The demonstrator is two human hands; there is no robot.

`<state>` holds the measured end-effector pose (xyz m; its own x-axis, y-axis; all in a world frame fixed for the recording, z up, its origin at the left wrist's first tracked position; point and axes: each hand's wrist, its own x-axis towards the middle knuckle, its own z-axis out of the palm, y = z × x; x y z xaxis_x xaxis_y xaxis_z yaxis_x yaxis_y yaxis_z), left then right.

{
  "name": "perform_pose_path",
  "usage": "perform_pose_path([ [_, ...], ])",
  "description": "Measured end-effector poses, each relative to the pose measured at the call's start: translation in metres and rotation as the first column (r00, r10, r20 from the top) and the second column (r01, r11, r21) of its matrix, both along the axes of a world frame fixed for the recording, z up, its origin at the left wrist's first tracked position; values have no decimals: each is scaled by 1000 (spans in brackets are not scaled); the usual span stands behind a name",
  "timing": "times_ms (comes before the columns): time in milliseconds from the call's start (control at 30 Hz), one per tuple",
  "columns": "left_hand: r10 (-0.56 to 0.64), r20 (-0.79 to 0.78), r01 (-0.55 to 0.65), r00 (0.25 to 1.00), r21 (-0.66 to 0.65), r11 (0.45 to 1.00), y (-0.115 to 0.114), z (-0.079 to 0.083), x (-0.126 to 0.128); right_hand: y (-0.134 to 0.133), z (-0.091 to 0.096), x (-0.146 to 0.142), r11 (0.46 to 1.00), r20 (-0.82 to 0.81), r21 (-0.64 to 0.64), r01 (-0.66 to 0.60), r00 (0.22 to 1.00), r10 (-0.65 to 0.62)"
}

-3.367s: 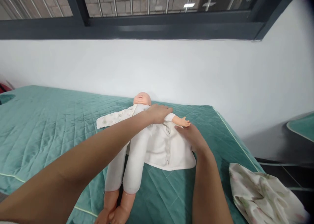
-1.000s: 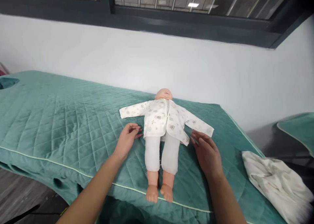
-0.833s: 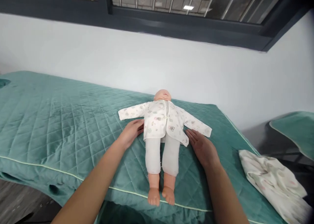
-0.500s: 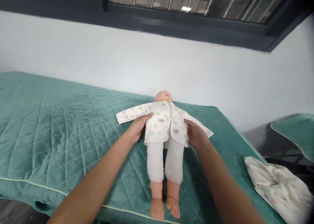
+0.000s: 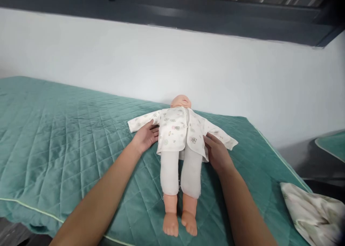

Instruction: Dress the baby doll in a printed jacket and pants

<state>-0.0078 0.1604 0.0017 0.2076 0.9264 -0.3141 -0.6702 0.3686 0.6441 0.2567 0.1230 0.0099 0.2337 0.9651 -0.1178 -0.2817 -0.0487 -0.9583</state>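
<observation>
A baby doll (image 5: 170,174) lies on its back on the green quilted cover, feet toward me. It wears a white printed jacket (image 5: 172,131), closed at the front near the chest and parted below, with both sleeves spread outward. White fabric covers its legs down to the shins; the feet are bare. My left hand (image 5: 145,136) is open, palm turned toward the doll, fingers beside the jacket's side under the sleeve. My right hand (image 5: 217,152) has its fingers stretched against the jacket's other side, below that sleeve; part of them is hidden.
The green quilted cover (image 5: 67,141) spreads far to the left and ends at a piped edge in front. A crumpled printed cloth (image 5: 312,210) lies at the right edge. Behind stand a white wall (image 5: 134,59) and a dark window frame (image 5: 188,16).
My left hand has let go of the jacket's side and moved slightly outward, its fingers opening. My right hand stays by the jacket, its fingers straighter. The view has tilted down a little.
</observation>
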Motion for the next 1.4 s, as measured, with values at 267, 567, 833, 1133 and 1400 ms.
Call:
perform_pose_path([
  [267, 437, 86, -436, 895, -27, 899, 10, 0, -28, -24, -5, 3, 993, 386, -53, 110, 919, -81],
  [567, 756, -389, -663, 527, 369, 652, -20, -14, -27, -70, -19, -2, 981, 492, 194, -3, 865, -95],
  [833, 425, -735, 117, 529, 558, 821, -78, -15, -17, -84, -25, -4, 951, 805, 296, -92, 560, -196],
  [1133, 467, -884, 554, -3, 387, 737, -82, -11, -10, -78, -19, -10, 988, 901, 144, 58, 404, -155],
  [1400, 506, -842, 453, 187, 531, 716, -93, -8, -15, -86, -16, -8, 982, 909, 123, 141, 382, -168],
])
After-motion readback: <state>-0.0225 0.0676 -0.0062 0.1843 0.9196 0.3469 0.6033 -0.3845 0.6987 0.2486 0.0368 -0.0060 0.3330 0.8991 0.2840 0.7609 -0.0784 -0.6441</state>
